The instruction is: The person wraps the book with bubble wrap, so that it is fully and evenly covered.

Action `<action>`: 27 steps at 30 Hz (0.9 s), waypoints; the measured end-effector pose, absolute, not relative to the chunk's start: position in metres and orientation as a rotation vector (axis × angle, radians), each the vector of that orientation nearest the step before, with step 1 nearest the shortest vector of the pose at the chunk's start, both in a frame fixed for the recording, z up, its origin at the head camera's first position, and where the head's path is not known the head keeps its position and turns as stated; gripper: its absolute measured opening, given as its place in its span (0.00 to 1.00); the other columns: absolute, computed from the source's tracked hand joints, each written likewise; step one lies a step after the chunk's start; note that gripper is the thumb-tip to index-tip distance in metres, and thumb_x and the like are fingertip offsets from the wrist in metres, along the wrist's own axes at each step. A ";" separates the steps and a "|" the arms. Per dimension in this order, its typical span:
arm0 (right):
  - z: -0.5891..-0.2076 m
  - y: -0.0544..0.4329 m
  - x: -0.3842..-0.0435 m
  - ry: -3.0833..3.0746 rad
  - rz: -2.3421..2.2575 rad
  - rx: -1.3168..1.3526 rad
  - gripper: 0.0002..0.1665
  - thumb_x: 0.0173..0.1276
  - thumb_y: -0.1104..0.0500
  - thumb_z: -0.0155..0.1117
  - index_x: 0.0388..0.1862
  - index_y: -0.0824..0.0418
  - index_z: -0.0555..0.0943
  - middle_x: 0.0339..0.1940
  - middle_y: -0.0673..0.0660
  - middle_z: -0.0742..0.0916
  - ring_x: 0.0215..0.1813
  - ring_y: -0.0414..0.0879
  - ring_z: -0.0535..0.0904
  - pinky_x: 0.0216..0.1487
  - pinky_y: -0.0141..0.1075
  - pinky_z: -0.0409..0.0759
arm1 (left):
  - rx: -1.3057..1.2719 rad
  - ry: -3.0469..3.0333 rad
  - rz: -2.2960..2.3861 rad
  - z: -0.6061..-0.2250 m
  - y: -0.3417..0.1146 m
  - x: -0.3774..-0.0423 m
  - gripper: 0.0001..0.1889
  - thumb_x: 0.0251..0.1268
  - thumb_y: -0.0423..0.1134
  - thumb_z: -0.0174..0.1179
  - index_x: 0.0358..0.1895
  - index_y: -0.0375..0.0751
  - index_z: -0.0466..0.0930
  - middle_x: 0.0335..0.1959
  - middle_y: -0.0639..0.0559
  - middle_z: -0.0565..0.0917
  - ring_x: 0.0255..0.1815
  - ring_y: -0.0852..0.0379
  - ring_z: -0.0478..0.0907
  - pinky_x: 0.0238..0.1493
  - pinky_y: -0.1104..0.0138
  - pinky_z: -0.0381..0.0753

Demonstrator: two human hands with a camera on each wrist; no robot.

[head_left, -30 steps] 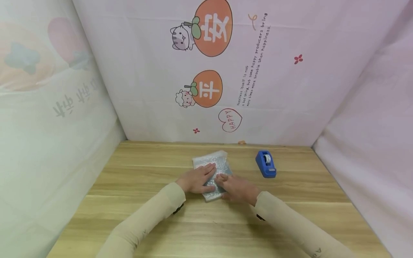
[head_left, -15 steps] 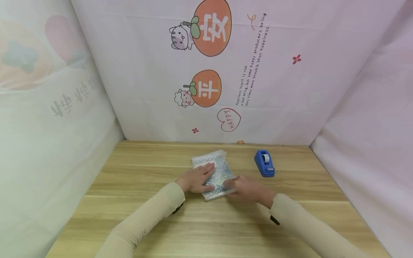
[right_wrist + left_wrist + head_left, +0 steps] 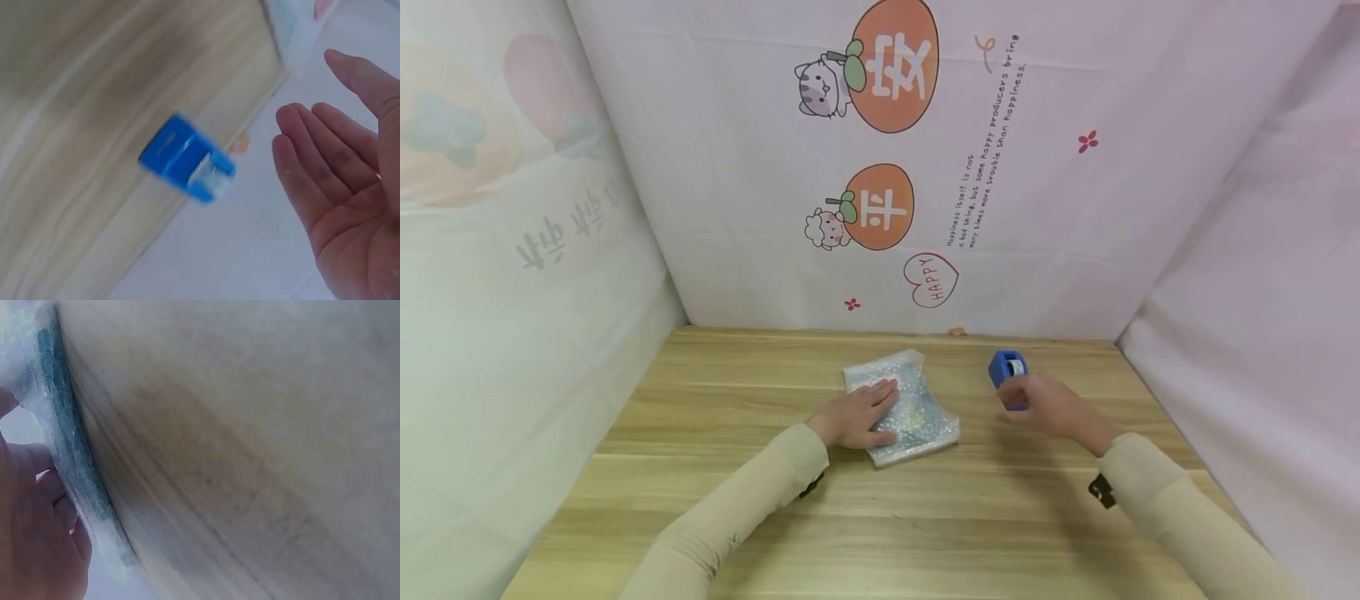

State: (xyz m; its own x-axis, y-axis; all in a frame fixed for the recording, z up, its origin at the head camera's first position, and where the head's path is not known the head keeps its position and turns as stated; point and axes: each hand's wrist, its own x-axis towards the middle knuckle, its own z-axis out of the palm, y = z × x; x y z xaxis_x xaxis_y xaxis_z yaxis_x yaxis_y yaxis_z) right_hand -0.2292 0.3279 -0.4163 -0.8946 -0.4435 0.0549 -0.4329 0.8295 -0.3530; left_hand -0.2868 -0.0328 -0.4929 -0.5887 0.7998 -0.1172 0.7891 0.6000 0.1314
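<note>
A flat bundle of bubble wrap around something bluish-green lies on the wooden table. My left hand rests on its left part with the fingers extended. From the side, the left wrist view shows that hand over the wrapped bluish-green thing. Farther right, my right hand hovers by a blue tape dispenser and overlaps its near end in the head view. In the right wrist view the right hand has loosely bent fingers, apart from the dispenser, with nothing in it.
The wooden tabletop runs back to a printed white cloth wall. More cloth hangs at the left and right sides.
My right hand has left the bubble-wrapped bundle and moved right to the tape dispenser. The bundle's right corner is now uncovered. My left hand has stayed on the bundle.
</note>
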 end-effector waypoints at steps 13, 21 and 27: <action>-0.402 0.378 -0.254 2.948 -0.603 -0.483 0.21 0.69 0.54 0.76 0.49 0.72 0.87 0.43 0.64 0.93 0.45 0.56 0.91 0.49 0.52 0.91 | 1.319 2.657 0.105 -0.492 -0.032 -0.286 0.44 0.83 0.62 0.45 0.86 0.34 0.47 0.89 0.39 0.48 0.90 0.43 0.47 0.89 0.52 0.54; -0.416 0.392 -0.268 2.986 -0.597 -0.394 0.25 0.69 0.51 0.77 0.49 0.73 0.87 0.44 0.67 0.93 0.45 0.58 0.91 0.50 0.54 0.90 | 1.323 2.659 0.105 -0.496 -0.032 -0.288 0.44 0.83 0.62 0.44 0.86 0.35 0.46 0.89 0.41 0.47 0.90 0.44 0.46 0.89 0.53 0.53; -0.430 0.395 -0.275 3.001 -0.675 -0.347 0.22 0.69 0.53 0.77 0.46 0.72 0.88 0.42 0.66 0.93 0.43 0.56 0.90 0.46 0.51 0.90 | 1.307 2.662 0.105 -0.495 -0.033 -0.287 0.44 0.83 0.63 0.44 0.87 0.36 0.46 0.90 0.41 0.46 0.90 0.45 0.45 0.89 0.53 0.52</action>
